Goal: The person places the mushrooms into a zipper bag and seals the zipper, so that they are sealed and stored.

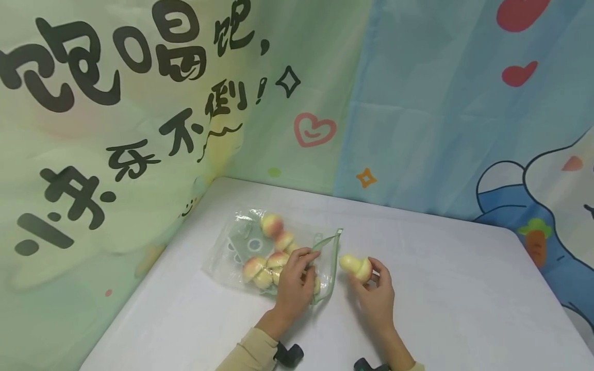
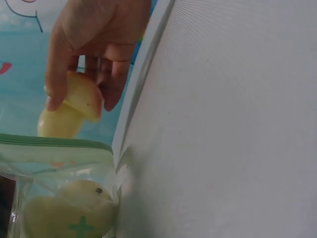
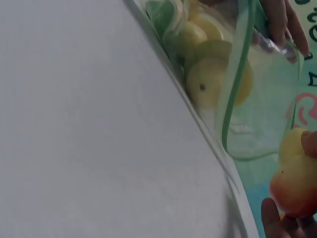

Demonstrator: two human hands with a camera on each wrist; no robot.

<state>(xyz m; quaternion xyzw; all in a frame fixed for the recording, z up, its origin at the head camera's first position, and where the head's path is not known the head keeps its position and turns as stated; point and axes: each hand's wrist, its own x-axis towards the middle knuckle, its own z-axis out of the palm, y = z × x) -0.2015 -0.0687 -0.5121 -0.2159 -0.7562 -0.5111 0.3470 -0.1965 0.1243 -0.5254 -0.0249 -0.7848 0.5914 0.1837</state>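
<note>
My right hand (image 1: 379,300) holds a toy mushroom (image 1: 355,266) with a pale yellow stem and a red-tinged cap, fingers and thumb around the cap. Its stem points toward the mouth of a clear zip bag with green edging (image 1: 334,268). My left hand (image 1: 293,288) is over the bag and pinches its upper film near the mouth, which gapes in the right wrist view. Inside lie several similar mushrooms (image 1: 262,278), partly covered by that hand. The left wrist view shows the held mushroom (image 2: 64,121) just beyond the green zip strip (image 2: 54,141).
Bag and hands are over a white-covered table (image 1: 445,288). Printed cloth (image 1: 417,103) with writing and cartoon shapes stands along the back and left edges. Black wrist devices (image 1: 290,355) show near both forearms.
</note>
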